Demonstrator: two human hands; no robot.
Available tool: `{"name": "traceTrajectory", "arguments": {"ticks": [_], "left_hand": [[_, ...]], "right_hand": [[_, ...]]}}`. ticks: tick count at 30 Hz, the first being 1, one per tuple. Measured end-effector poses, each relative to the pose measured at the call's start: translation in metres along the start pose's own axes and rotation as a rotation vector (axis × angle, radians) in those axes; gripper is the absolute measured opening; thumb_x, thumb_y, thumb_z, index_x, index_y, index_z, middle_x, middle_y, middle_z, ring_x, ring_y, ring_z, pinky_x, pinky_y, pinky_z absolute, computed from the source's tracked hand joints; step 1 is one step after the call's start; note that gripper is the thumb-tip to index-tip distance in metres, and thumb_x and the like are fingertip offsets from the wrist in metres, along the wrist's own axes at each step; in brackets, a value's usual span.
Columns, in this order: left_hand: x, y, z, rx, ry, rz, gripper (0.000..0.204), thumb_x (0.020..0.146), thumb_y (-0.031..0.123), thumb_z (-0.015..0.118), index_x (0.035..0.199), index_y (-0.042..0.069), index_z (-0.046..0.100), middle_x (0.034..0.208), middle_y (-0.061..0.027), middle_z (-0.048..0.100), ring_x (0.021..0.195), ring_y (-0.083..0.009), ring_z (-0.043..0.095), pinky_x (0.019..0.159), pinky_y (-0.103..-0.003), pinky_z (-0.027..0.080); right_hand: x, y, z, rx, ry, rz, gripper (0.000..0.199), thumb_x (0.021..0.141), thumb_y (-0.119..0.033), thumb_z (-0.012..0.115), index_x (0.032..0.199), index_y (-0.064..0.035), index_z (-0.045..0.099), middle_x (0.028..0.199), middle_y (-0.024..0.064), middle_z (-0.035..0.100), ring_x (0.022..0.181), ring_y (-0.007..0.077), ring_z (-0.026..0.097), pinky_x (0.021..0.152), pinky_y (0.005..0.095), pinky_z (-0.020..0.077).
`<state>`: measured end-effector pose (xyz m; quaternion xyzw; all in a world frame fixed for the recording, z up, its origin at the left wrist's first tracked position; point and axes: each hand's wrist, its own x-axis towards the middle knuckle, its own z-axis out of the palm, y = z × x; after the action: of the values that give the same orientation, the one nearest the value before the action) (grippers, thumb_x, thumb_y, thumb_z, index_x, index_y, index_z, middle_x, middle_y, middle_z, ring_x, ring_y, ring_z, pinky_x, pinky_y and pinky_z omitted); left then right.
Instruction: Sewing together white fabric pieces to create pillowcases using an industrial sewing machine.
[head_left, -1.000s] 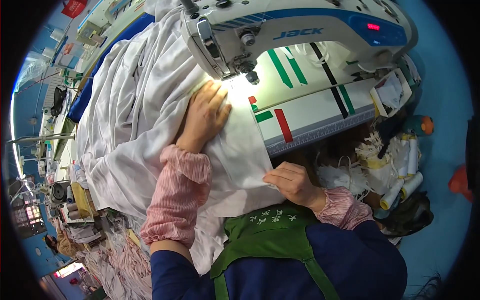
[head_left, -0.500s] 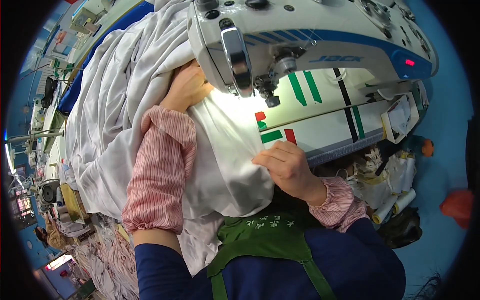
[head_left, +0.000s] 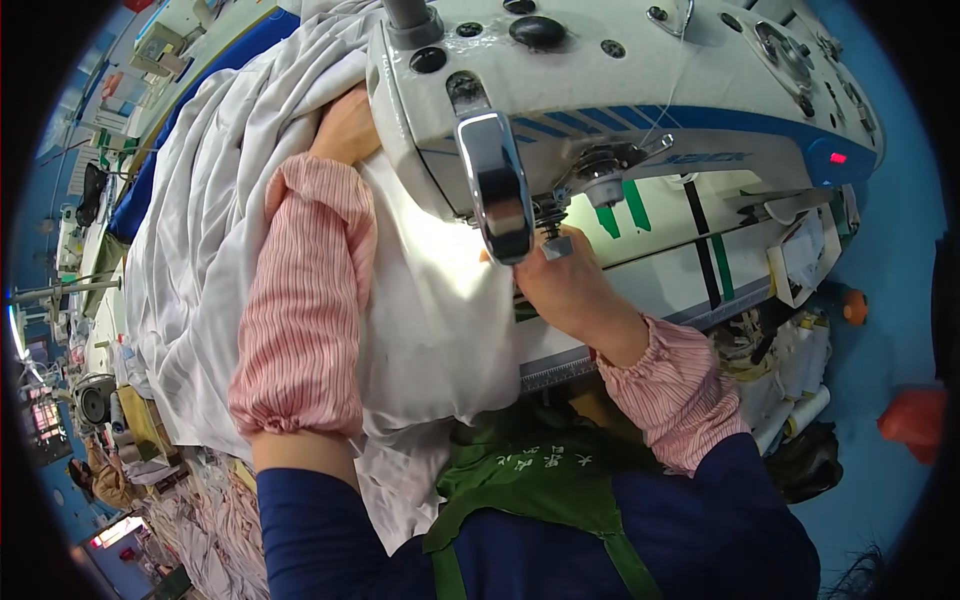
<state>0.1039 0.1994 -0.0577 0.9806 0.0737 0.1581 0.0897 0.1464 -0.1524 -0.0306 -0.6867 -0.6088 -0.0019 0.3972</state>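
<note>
A large piece of white fabric (head_left: 440, 340) spreads under the head of a white and blue sewing machine (head_left: 590, 75) and bunches up in folds on the left. My left hand (head_left: 348, 127) lies on this fabric beside the machine head, which hides its fingers. At the fabric's right edge, close to the lit needle area, my right hand (head_left: 565, 285) is closed on the cloth. A chrome cover (head_left: 492, 185) on the machine blocks part of its fingers, and one fingertip shows left of it. The needle itself is hidden.
A ruler strip (head_left: 560, 370) runs along the table's front edge. Black and green tape marks the machine bed. A small white box (head_left: 800, 255) sits at the bed's right end, above thread cones (head_left: 808, 408) and scraps. More cloth (head_left: 205, 510) is heaped at lower left.
My right hand has moved up and left, from the fabric's near edge to beside the needle area. My left hand has shifted slightly up and left. The machine now appears larger and lower in view.
</note>
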Motion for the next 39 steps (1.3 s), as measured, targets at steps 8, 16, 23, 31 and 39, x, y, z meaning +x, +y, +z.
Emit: {"name": "traceTrajectory", "arguments": {"ticks": [8, 16, 23, 31, 39], "left_hand": [[-0.015, 0.004, -0.003, 0.291, 0.231, -0.162, 0.032, 0.089, 0.032, 0.059, 0.112, 0.010, 0.068, 0.105, -0.0201, 0.065, 0.099, -0.0393, 0.063, 0.087, -0.046, 0.051], [-0.151, 0.211, -0.076, -0.039, 0.263, -0.002, 0.018, 0.088, 0.017, 0.066, 0.098, 0.002, 0.066, 0.086, -0.0166, 0.066, 0.079, -0.0348, 0.065, 0.071, -0.043, 0.052], [-0.338, 0.328, 0.051, -0.125, 0.382, -0.592, 0.020, 0.083, 0.017, 0.071, 0.097, 0.006, 0.062, 0.088, -0.0141, 0.065, 0.078, -0.0329, 0.064, 0.068, -0.042, 0.052], [-0.439, 0.311, 0.123, -0.219, 0.083, -1.093, 0.019, 0.080, 0.016, 0.065, 0.096, 0.007, 0.067, 0.091, -0.0192, 0.067, 0.088, -0.0410, 0.064, 0.075, -0.048, 0.052], [-0.490, 0.441, -0.146, -0.103, 0.447, -0.712, 0.018, 0.072, -0.007, 0.058, 0.087, -0.001, 0.066, 0.070, -0.0094, 0.059, 0.058, -0.0215, 0.055, 0.056, -0.033, 0.043]], "right_hand": [[-0.042, -0.028, -0.015, 0.108, 0.122, 0.128, 0.039, 0.081, 0.010, 0.062, 0.117, -0.0054, 0.065, 0.115, 0.0154, 0.063, 0.100, 0.0333, 0.063, 0.082, 0.0403, 0.0525], [-0.204, -0.091, -0.025, 0.315, -0.074, 0.249, 0.030, 0.085, 0.006, 0.062, 0.114, -0.0014, 0.065, 0.116, 0.0143, 0.064, 0.100, 0.0321, 0.064, 0.082, 0.0348, 0.0525], [-0.253, -0.116, -0.026, 0.516, -0.171, 0.415, 0.021, 0.088, -0.001, 0.062, 0.109, -0.0006, 0.067, 0.109, 0.0131, 0.067, 0.092, 0.0271, 0.067, 0.080, 0.0332, 0.0532], [-0.272, -0.148, -0.040, 0.528, -0.255, 0.256, 0.020, 0.089, -0.002, 0.061, 0.108, 0.0001, 0.067, 0.100, 0.0123, 0.068, 0.077, 0.0225, 0.066, 0.070, 0.0316, 0.0522], [-0.244, -0.192, -0.064, 0.677, -0.343, 0.075, 0.018, 0.087, -0.002, 0.067, 0.104, 0.0011, 0.069, 0.097, 0.0117, 0.070, 0.083, 0.0215, 0.067, 0.073, 0.0301, 0.0524]]}}
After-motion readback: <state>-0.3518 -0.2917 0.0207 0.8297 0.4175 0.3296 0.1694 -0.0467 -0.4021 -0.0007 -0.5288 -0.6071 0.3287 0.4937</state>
